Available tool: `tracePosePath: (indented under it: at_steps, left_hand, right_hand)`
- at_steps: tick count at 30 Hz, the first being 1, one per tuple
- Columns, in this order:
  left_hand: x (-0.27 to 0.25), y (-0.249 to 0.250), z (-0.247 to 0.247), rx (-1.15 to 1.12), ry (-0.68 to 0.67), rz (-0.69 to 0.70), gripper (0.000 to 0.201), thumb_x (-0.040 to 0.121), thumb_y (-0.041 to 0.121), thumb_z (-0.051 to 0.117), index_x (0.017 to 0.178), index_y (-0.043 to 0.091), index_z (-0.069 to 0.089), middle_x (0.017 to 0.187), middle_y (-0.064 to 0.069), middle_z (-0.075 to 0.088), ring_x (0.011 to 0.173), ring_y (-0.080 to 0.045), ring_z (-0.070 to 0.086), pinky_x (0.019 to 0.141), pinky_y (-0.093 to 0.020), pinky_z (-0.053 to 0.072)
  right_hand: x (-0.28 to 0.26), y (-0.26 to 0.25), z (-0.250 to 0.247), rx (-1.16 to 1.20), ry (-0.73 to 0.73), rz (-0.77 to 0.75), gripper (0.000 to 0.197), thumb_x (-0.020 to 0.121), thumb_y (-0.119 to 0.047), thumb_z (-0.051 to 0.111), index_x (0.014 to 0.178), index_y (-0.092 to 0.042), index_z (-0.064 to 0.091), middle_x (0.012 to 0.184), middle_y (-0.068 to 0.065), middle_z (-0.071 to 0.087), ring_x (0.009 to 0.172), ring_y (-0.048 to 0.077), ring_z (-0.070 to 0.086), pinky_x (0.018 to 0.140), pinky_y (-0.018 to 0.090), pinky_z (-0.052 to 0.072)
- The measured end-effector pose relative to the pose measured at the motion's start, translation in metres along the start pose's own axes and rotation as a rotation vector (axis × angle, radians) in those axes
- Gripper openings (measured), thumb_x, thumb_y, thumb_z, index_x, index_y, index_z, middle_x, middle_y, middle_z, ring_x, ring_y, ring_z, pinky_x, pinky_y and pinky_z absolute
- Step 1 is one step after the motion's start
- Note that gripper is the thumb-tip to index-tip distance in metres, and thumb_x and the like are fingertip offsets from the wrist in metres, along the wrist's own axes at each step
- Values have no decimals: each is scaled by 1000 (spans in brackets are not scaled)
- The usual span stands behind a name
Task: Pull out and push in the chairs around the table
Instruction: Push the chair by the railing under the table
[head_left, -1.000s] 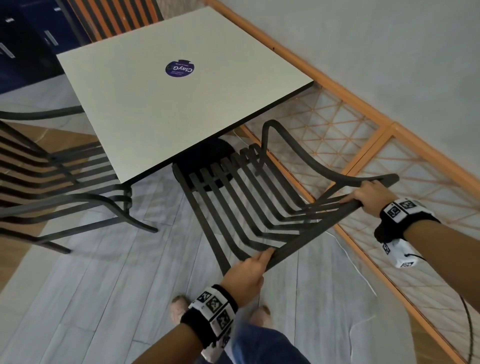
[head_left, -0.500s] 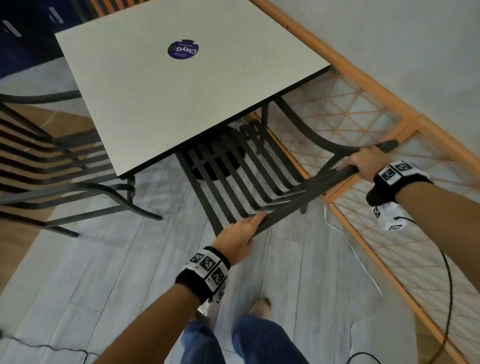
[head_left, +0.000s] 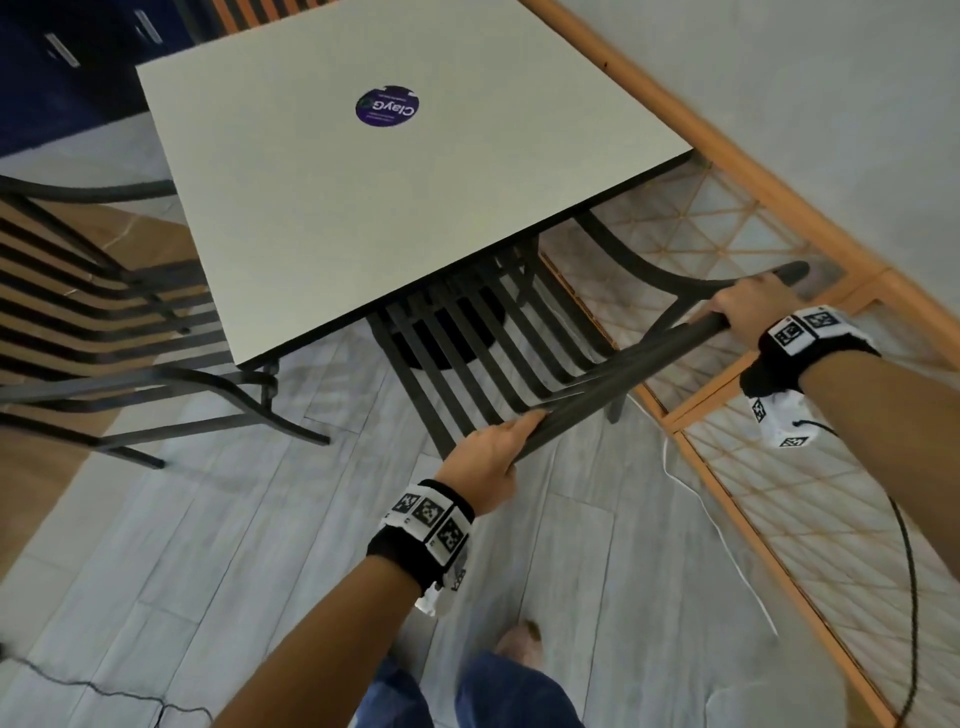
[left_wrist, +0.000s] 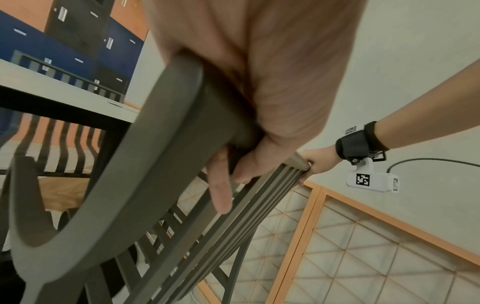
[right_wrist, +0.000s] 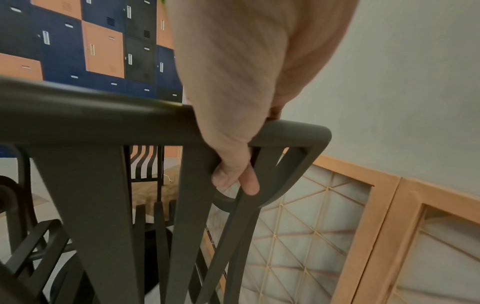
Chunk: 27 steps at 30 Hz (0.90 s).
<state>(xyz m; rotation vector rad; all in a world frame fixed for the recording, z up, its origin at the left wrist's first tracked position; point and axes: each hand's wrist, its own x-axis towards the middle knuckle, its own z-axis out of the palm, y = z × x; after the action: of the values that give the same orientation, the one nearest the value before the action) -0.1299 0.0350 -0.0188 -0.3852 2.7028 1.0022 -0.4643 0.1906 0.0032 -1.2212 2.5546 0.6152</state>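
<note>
Over at the far left a second dark chair (head_left: 98, 322) stands off the table's left side, its slatted back showing and its curved leg reaching toward the table corner. Next comes the pale square table (head_left: 322, 208), with a round purple sticker (head_left: 387, 106) on its top. The dark slatted chair (head_left: 498, 338) is tucked in on the table's near side, the front of its seat hidden under the tabletop and its backrest standing just clear of the edge. The person's left hand (head_left: 483, 457) grips the left end of the chair's top rail, fingers (left_wrist: 221, 185) curled under it beside the armrest's curve. The right hand (head_left: 743, 312) holds the rail near its right corner; from the wrist view its fingers (right_wrist: 233, 174) wrap round the bar above the slats. Both wrists carry black bands with checkered markers. Further right an orange-framed lattice screen (head_left: 779, 467) runs along the grey wall, with a thin white cord (head_left: 691, 499) lying on the floor beside it.
</note>
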Motion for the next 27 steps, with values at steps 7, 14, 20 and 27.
tracePosePath:
  at_steps: [7, 14, 20, 27]
  left_hand:
    - [5, 0, 0, -15, 1, -22, 67, 82, -6, 44, 139, 25, 27, 108, -10, 62, 81, -24, 59, 74, -36, 53]
    - [-6, -10, -4, -94, -26, 26, 62, 85, 0, 44, 138, 27, 28, 109, -9, 61, 80, -17, 53, 75, -33, 51]
    - [-52, -45, -17, -119, -38, 75, 59, 88, 14, 52, 139, 31, 29, 122, -5, 59, 98, -20, 60, 89, -40, 53]
    - [-163, -171, -75, -124, 65, -62, 54, 88, 5, 47, 136, 28, 39, 137, -2, 53, 123, -21, 52, 104, -40, 43]
  right_hand:
    - [-3, -9, -9, 180, 17, 62, 21, 83, -8, 60, 92, -25, 68, 86, 4, 66, 82, 26, 59, 84, 43, 53]
    - [-31, -48, -46, 546, -154, 54, 47, 68, 1, 76, 109, -22, 69, 107, 4, 68, 105, 24, 60, 98, 47, 48]
    - [-54, -131, -94, 668, -212, -61, 49, 70, -12, 81, 113, -26, 64, 102, -3, 65, 99, 17, 60, 95, 41, 48]
    - [-58, -300, -146, 758, -91, -168, 29, 77, -22, 77, 105, -20, 70, 96, 3, 71, 88, 14, 65, 88, 32, 51]
